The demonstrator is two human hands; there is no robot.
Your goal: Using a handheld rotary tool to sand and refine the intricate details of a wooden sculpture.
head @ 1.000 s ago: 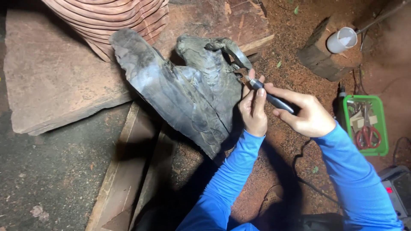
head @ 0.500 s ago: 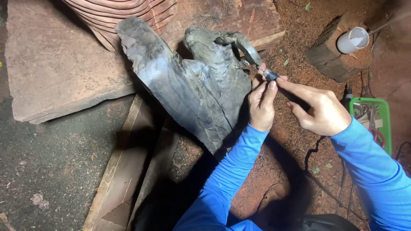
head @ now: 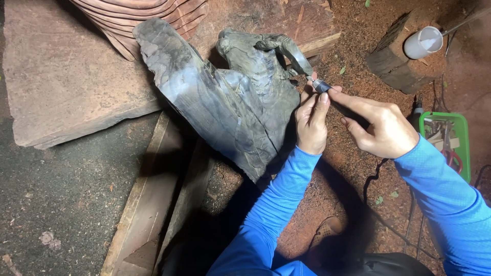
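A dark grey wooden carving (head: 230,97) shaped like a winged bird leans on a wooden slab. My right hand (head: 381,128) grips a slim rotary carving tool (head: 322,86) like a pen, its metal tip at the carving's curved beak on the right side. My left hand (head: 311,120) rests against the carving's right edge, with its fingers steadying the tool's front end. Both arms wear blue sleeves.
A large reddish slab (head: 66,76) lies at the left, with a ribbed wooden piece (head: 143,15) behind. A stump (head: 396,56) carries a white cup (head: 422,43). A green tray (head: 450,138) holds scissors. Planks (head: 148,204) lie on red sawdust; cables run at the right.
The view has drifted, so the carving and hands sit slightly lower and to the right. The tool tip stays at the beak; my hands hold the same grip.
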